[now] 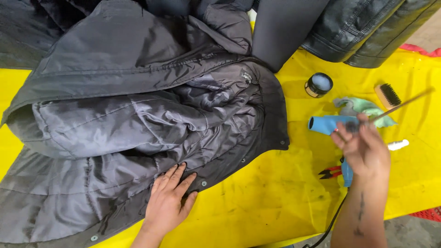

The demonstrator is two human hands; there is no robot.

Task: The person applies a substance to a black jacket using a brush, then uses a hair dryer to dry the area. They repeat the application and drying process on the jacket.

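Work surface: table under a yellow cover (257,202), smudged with dark marks. Principal item: a grey quilted jacket (138,115), laid open with its lining upward, covering the left and centre of the table; a row of snap studs runs along its lower front edge. Left hand (171,200): flat, palm down, fingers spread and closed on nothing, pressing the jacket's lower edge just beside two snap studs. Right hand (363,149): raised above the right part of the table, fingers pinched about the near end of a thin stick-like tool (398,105), blurred, whose far end points up and to the right; its exact kind cannot be told. Beneath and partly hidden by that hand: a blue handheld corded tool (327,124), nozzle toward the jacket, its black cord trailing off the near edge. Just beside it: a crumpled pale green cloth (363,106); small red-handled snips (331,173), partly covered by the right wrist; a white tube (398,145). Farther back: a small round open tin (319,84) with pale contents; a wooden brush with dark bristles (388,95). Rear right: a black leather-look garment (367,27), overlapping the table's far edge, well apart from both hands.
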